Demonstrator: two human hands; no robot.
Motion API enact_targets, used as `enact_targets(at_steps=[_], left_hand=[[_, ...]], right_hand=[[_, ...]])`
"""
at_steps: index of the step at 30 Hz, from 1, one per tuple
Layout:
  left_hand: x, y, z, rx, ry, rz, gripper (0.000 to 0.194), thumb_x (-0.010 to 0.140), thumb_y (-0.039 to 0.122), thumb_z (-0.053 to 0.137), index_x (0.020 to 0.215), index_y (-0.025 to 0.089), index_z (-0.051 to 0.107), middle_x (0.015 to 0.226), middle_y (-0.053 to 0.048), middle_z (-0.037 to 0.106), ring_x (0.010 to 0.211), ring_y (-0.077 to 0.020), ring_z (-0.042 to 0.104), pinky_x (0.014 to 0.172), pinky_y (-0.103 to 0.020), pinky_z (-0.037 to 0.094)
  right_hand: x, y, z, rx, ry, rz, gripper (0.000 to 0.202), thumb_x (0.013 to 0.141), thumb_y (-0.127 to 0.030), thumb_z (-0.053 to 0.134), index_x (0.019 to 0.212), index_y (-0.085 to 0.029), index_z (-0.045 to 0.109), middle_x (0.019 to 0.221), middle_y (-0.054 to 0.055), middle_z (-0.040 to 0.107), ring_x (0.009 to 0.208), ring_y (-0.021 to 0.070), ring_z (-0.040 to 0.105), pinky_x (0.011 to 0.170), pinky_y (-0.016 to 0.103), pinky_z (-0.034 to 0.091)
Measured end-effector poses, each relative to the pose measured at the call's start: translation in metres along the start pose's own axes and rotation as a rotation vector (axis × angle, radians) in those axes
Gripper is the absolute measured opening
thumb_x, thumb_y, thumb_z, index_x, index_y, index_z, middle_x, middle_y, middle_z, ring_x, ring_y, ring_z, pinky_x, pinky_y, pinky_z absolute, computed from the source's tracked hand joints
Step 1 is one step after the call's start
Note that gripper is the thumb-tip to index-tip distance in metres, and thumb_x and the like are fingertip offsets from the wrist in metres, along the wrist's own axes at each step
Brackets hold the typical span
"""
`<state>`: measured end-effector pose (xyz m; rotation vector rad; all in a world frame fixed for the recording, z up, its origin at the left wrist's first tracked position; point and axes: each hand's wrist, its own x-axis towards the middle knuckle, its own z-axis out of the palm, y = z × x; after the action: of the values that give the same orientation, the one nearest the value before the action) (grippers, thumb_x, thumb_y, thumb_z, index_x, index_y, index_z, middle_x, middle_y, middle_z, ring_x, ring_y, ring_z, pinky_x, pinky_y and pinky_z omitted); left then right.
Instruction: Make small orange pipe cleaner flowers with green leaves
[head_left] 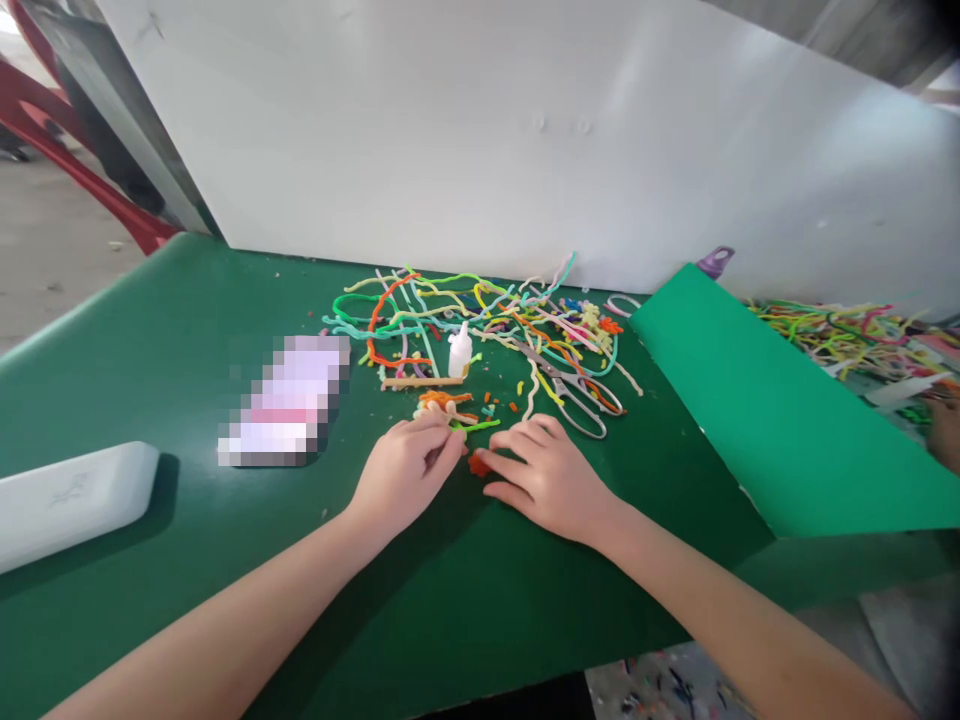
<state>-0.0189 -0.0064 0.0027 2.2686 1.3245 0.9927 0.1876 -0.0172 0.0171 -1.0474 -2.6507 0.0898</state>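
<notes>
My left hand (409,468) is closed in a pinch at the middle of the green table, with a short light green pipe cleaner (482,426) sticking out from its fingertips. Just beyond those fingers lie fuzzy orange pieces (442,399) and cream ones. My right hand (555,478) rests low over the table with its fingers apart. By its fingertips sits a small orange fuzzy piece (478,463), which they may be touching. A small white squeeze bottle (460,354) stands upright past both hands, behind a thin wooden stick (422,382).
A tangle of coloured pipe cleaners (450,300) spreads toward the white panel (480,140). Scissors (574,385) lie at its right. To the left are a blurred-out flat object (289,400) and a white case (82,500). A green board (795,430) separates another person's hand (943,430).
</notes>
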Motion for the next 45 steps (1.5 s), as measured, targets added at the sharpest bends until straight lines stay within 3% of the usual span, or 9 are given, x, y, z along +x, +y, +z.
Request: enact_targets(at_steps=[10,16,29,34,37,41,45], left_hand=[[-0.004,0.001,0.008,0.127,-0.069,0.109,0.039,0.090,0.024,0.043,0.054,0.017,0.058,0.064,0.000,0.060,0.055,-0.0106,0.052,0.064,-0.028,0.043],[-0.007,0.006,0.007,0.246,-0.141,0.193,0.037,0.090,0.022,0.042,0.059,0.017,0.062,0.063,0.000,0.061,0.058,-0.0116,0.056,0.066,-0.030,0.043],[-0.005,0.013,0.012,0.408,-0.119,0.290,0.037,0.087,0.018,0.043,0.055,0.018,0.061,0.057,0.000,0.058,0.052,-0.0114,0.054,0.064,-0.030,0.044],[-0.004,0.009,0.011,0.361,-0.126,0.271,0.036,0.089,0.020,0.043,0.058,0.017,0.061,0.058,-0.001,0.058,0.055,-0.0121,0.054,0.065,-0.030,0.044],[-0.004,0.005,0.010,0.299,-0.126,0.201,0.036,0.090,0.023,0.042,0.059,0.017,0.059,0.060,-0.001,0.058,0.056,-0.0122,0.054,0.064,-0.029,0.043],[-0.004,0.002,0.005,0.180,-0.032,0.089,0.037,0.090,0.025,0.041,0.059,0.018,0.059,0.062,-0.001,0.058,0.055,-0.0113,0.053,0.060,-0.025,0.043],[-0.003,0.002,0.003,0.122,-0.003,0.088,0.028,0.090,0.025,0.043,0.076,0.019,0.066,0.069,-0.001,0.063,0.058,-0.0118,0.056,0.062,-0.026,0.044]], right_hand=[[-0.009,-0.008,0.009,-0.112,-0.010,-0.021,0.027,0.094,-0.024,0.041,0.114,-0.017,0.058,0.108,0.007,0.064,0.101,0.0197,0.053,0.100,0.044,0.032],[-0.008,-0.008,0.011,-0.089,0.000,-0.028,0.027,0.092,-0.019,0.042,0.114,-0.016,0.058,0.107,0.006,0.064,0.103,0.0181,0.054,0.103,0.043,0.031],[0.000,-0.010,0.004,-0.135,-0.078,-0.071,0.026,0.093,-0.015,0.037,0.098,-0.016,0.063,0.104,0.007,0.064,0.102,0.0195,0.053,0.101,0.044,0.031],[0.001,-0.007,-0.006,-0.117,-0.113,-0.054,0.024,0.091,-0.018,0.044,0.109,-0.017,0.060,0.105,0.007,0.064,0.097,0.0194,0.056,0.094,0.043,0.035],[0.000,-0.005,-0.007,-0.054,-0.079,0.006,0.026,0.091,-0.021,0.046,0.114,-0.020,0.059,0.102,0.006,0.066,0.097,0.0190,0.056,0.097,0.043,0.032],[-0.003,-0.005,0.002,0.108,0.021,0.122,0.026,0.091,-0.017,0.046,0.114,-0.022,0.059,0.101,0.003,0.067,0.093,0.0156,0.058,0.095,0.037,0.034],[-0.001,-0.001,0.005,0.132,0.155,0.194,0.026,0.090,-0.014,0.047,0.112,-0.020,0.060,0.103,0.003,0.068,0.094,0.0163,0.058,0.093,0.037,0.034]])
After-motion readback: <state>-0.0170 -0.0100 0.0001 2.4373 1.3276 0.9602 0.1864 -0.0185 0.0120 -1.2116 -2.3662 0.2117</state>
